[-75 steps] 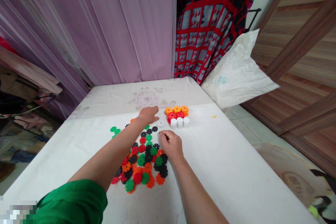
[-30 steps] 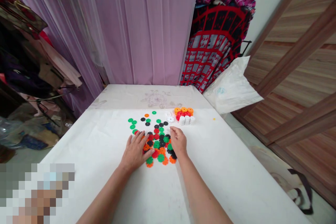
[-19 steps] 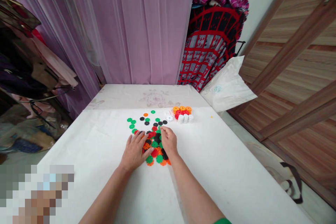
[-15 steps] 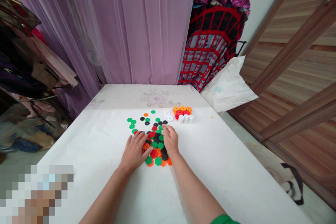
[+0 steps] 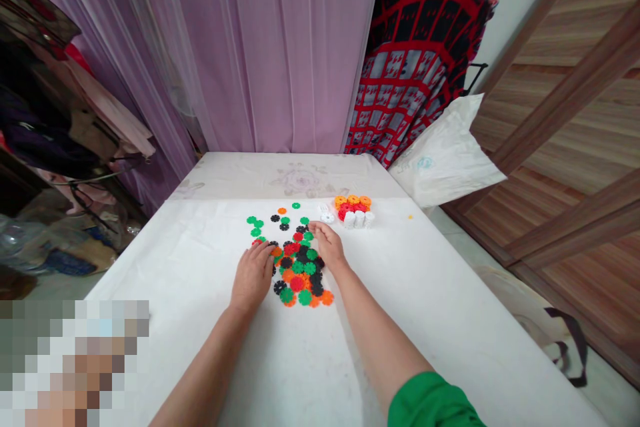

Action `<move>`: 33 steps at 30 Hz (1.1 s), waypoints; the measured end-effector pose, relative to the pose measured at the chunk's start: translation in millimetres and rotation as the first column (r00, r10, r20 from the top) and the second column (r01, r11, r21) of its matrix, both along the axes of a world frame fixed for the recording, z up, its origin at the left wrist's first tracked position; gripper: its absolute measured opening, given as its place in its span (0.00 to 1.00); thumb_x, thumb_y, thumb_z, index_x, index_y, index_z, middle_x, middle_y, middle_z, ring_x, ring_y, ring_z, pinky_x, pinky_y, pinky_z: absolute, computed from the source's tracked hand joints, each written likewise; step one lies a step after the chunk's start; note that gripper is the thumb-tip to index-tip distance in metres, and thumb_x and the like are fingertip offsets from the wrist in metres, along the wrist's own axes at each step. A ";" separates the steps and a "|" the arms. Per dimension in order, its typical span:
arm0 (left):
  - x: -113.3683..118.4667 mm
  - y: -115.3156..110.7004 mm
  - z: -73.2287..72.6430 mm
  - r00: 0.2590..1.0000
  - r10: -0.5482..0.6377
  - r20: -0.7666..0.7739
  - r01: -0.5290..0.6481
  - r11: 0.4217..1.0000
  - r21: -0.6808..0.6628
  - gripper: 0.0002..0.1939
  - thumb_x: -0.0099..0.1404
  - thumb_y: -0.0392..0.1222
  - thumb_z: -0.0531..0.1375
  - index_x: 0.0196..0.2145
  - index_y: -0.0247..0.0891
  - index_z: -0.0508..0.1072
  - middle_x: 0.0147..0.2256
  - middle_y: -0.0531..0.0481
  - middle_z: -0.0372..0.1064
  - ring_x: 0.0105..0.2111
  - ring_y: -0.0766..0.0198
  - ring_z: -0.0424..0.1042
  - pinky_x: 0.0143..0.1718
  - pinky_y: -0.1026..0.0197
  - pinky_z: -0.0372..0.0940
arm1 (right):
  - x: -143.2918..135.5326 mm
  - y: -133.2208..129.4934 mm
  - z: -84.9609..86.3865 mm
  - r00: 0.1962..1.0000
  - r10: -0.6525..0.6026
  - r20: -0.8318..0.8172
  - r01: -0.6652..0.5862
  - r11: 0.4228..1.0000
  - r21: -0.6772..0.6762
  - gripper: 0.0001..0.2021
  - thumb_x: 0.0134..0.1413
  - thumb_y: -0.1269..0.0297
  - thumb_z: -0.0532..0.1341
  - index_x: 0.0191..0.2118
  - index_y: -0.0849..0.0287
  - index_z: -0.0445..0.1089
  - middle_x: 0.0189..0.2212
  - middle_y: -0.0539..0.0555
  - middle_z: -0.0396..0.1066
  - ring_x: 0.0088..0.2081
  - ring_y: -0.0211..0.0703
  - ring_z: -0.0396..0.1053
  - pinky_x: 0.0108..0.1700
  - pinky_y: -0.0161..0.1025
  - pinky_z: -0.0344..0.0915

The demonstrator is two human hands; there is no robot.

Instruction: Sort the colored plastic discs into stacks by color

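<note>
A loose pile of flat, notched plastic discs (image 5: pixel 297 283) in green, red, orange and black lies between my two hands on the white-covered table. My left hand (image 5: pixel 254 273) rests along the pile's left side, fingers stretched forward and slightly bent at the discs' edge. At the right side is my right hand (image 5: pixel 329 247), its fingers extended and curved beside the discs, with nothing visible held. Several scattered discs, among them green ones (image 5: pixel 256 232) and a black one (image 5: pixel 284 227), lie apart beyond the pile.
Behind my right hand stand stacked discs in orange (image 5: pixel 353 200), red and white (image 5: pixel 359 219), with loose white discs (image 5: pixel 327 218) beside them. A white bag (image 5: pixel 445 153) is at the table's right edge. A pixelated patch covers the lower left.
My left hand has drawn back left from over the pile, uncovering more discs. My right hand has moved slightly outward and its fingers have straightened. The view has shifted a little.
</note>
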State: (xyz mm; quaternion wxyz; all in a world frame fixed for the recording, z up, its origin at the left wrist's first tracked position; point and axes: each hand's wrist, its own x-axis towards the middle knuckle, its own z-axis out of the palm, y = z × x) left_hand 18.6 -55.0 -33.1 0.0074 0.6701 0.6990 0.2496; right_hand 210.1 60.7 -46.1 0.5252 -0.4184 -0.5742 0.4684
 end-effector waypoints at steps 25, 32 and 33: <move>47.0 6.7 39.4 0.958 -0.032 -0.286 -0.046 0.964 -0.262 0.37 0.68 0.66 0.49 0.68 0.46 0.60 0.71 0.39 0.48 0.70 0.42 0.48 0.67 0.30 0.41 | 68.8 -64.4 27.7 0.872 -0.164 -0.462 -0.011 0.936 -0.353 0.13 0.52 0.51 0.62 0.30 0.56 0.72 0.27 0.50 0.75 0.29 0.37 0.71 0.36 0.36 0.71; 18.1 -44.2 13.7 0.968 0.087 -0.236 -0.140 0.965 -0.220 0.46 0.63 0.68 0.55 0.70 0.40 0.55 0.71 0.33 0.45 0.71 0.39 0.45 0.65 0.29 0.46 | 75.7 -98.6 18.6 0.908 -0.114 0.403 0.023 0.975 0.222 0.24 0.56 0.51 0.58 0.14 0.55 0.57 0.14 0.48 0.60 0.21 0.36 0.57 0.29 0.34 0.57; 17.4 -46.7 10.3 0.968 0.097 -0.233 -0.145 0.969 -0.199 0.46 0.62 0.69 0.55 0.69 0.40 0.56 0.71 0.33 0.46 0.71 0.39 0.46 0.65 0.29 0.47 | 76.5 -100.3 17.4 0.854 -0.128 0.503 -0.026 0.957 0.287 0.24 0.58 0.52 0.56 0.14 0.55 0.58 0.14 0.49 0.62 0.22 0.36 0.58 0.30 0.35 0.57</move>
